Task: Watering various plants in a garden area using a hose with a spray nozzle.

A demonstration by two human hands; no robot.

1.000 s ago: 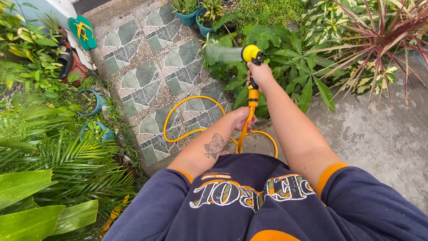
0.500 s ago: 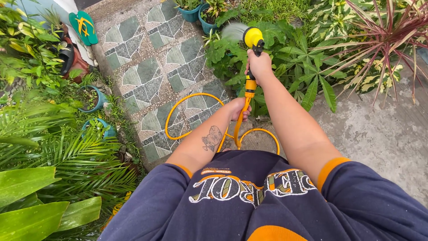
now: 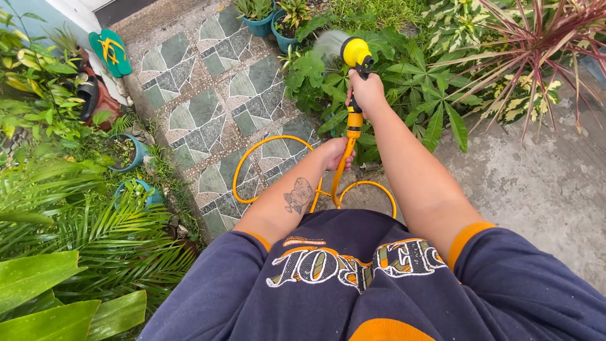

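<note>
Head view: the person's right hand [image 3: 367, 90] is stretched out toward twelve o'clock, its grip wrapped tight around the dark handle of a yellow spray nozzle [image 3: 355, 52]; the nozzle's round yellow head sits just above the fist and points toward eleven o'clock, with a pale fan of water [image 3: 329, 44] leaving it over the leafy plants [image 3: 404, 82].

The left hand [image 3: 336, 153] lies lower, nearer the body, at about six o'clock from the right hand; its grip is folded around the orange hose [image 3: 345, 161] just below the nozzle's orange coupling, so both hands hold the same line, one above the other.

From the left hand the hose drops toward the person's front and curls into two loops on the ground; the larger loop [image 3: 252, 158] lies on the green and grey stone tiles [image 3: 202, 113] at about nine o'clock from the left hand, the smaller loop [image 3: 369, 189] sits at about five o'clock, where the tiles meet the bare concrete [image 3: 536, 183].

At about one o'clock stands a plant with long red and pink blades [image 3: 543, 44]; two teal pots [image 3: 268, 22] stand at the top edge, at about eleven o'clock from the nozzle; at ten o'clock, far left, a green and yellow sandal [image 3: 110, 50] leans by the wall; two more teal pots [image 3: 129, 151] sit among palm fronds [image 3: 95, 233] at eight o'clock.

The person's dark blue shirt [image 3: 353, 290] with orange cuffs fills the bottom of the view.
</note>
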